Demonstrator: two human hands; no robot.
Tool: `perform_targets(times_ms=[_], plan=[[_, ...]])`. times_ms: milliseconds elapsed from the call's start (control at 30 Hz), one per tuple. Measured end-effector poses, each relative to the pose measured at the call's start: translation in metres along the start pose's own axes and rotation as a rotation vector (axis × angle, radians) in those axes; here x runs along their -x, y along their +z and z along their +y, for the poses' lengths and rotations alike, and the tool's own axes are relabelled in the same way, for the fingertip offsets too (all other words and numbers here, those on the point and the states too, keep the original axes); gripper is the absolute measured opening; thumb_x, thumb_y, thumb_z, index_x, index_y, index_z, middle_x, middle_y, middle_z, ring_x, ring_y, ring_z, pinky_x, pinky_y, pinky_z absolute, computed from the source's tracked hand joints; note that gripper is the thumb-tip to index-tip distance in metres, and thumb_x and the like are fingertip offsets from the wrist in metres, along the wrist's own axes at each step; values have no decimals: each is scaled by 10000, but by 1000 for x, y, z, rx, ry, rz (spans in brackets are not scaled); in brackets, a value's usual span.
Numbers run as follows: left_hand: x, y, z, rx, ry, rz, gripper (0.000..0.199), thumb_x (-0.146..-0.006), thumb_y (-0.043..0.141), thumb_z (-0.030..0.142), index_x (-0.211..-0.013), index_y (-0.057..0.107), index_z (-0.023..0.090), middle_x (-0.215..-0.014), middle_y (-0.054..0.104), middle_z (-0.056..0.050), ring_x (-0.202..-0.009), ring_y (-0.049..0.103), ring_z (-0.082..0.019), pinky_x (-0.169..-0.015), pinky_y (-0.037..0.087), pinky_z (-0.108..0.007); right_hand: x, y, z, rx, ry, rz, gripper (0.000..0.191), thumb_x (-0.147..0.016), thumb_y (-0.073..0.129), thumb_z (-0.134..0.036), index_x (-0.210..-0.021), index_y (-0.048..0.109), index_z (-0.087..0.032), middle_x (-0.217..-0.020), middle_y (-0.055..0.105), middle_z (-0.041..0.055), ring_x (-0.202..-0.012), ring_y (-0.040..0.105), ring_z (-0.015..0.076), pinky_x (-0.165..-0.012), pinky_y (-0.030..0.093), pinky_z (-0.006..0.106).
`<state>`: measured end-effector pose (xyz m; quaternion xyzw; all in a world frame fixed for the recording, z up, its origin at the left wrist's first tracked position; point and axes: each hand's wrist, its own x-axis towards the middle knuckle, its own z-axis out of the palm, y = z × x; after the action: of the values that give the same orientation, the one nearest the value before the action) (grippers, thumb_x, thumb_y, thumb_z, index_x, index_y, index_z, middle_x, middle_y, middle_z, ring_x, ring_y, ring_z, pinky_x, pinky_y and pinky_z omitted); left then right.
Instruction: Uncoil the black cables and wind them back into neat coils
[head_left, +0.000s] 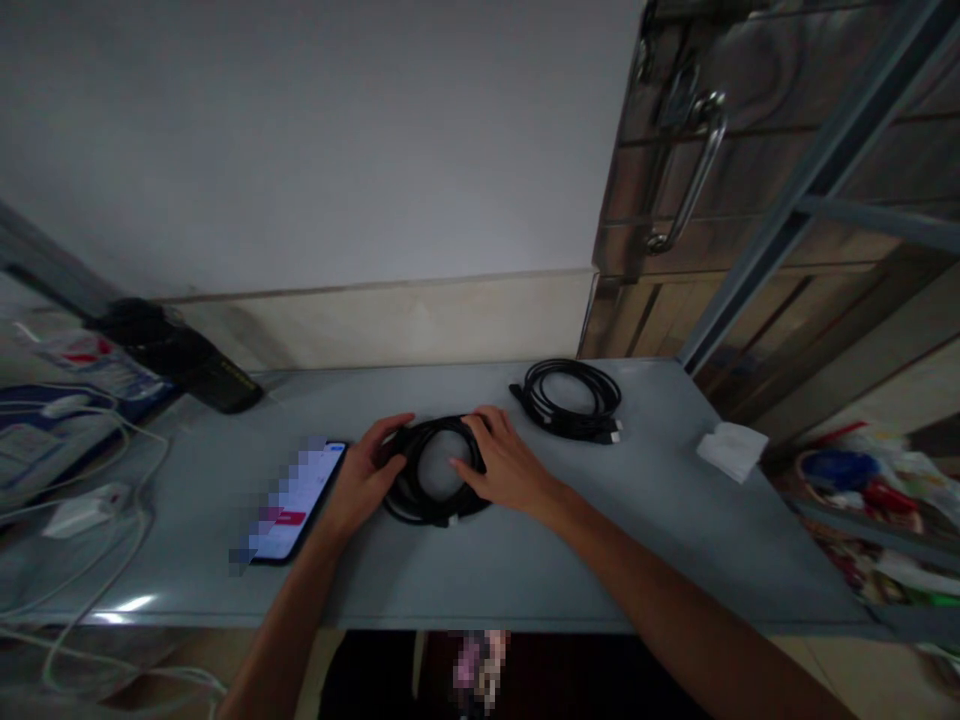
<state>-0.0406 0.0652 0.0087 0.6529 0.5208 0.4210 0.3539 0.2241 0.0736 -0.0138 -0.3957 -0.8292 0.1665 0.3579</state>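
Observation:
A coiled black cable point(427, 508) lies on the grey table point(525, 570), between both hands. My left hand point(369, 474) curves around the coil's left side, its fingers and thumb closed on the loops. On the opposite side, my right hand point(504, 462) grips the coil with the thumb inside the ring and the fingers over the top. Behind and to the right rests a second black cable coil point(574, 432), its connectors at the lower right; neither hand touches it. A phone point(304, 500) with a lit screen lies left of my left hand.
At the back left lies a black bottle-like object point(187, 360). White cables and a white adapter point(86, 510) spread over the left side. Crumpled white paper point(733, 450) sits at the right, near a metal post point(780, 230). A wall stands behind.

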Motion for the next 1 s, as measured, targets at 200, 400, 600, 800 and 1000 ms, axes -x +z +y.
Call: perform_targets(times_ms=[200,400,600,800,1000], plan=[[1,-2,-7,-50,17,-34,444,-964,744,409,-1376,724,245,-1408,750,-116,-1315,708,-345,-1201,519,-554,0,7,10,-108,21,8,463,-1000,612,-75,-1453,559,-158,-1465,573,178,-1431,546,292,-1289,447,491],[2,-1,-6,-96,38,21,370,-995,748,520,-1260,778,265,-1300,794,-101,-1244,737,-329,-1149,550,-510,0,9,13,-127,-6,16,452,-983,582,-27,-1411,595,-173,-1432,626,149,-1400,583,281,-1274,468,486],[3,0,2,-127,53,8,357,-954,783,521,-1193,816,258,-1238,830,-108,-1167,769,-335,-1108,579,-518,-2,10,18,-80,138,91,454,-959,739,-110,-1394,616,-156,-1462,595,184,-1408,573,335,-1253,481,543],[5,0,2,-179,37,-36,357,-1000,732,539,-1223,805,270,-1063,834,-67,-969,776,-287,-907,609,-417,-1,10,17,-143,60,-51,366,-1030,650,-60,-1378,631,-175,-1360,687,122,-1298,670,269,-1182,534,448],[2,2,4,-166,88,50,359,-1035,691,554,-1178,807,246,-1200,830,-88,-1144,771,-289,-1046,580,-415,-6,-4,19,-9,-20,165,233,-1116,641,-267,-1341,643,-208,-1331,689,124,-1292,646,290,-1175,512,458]])
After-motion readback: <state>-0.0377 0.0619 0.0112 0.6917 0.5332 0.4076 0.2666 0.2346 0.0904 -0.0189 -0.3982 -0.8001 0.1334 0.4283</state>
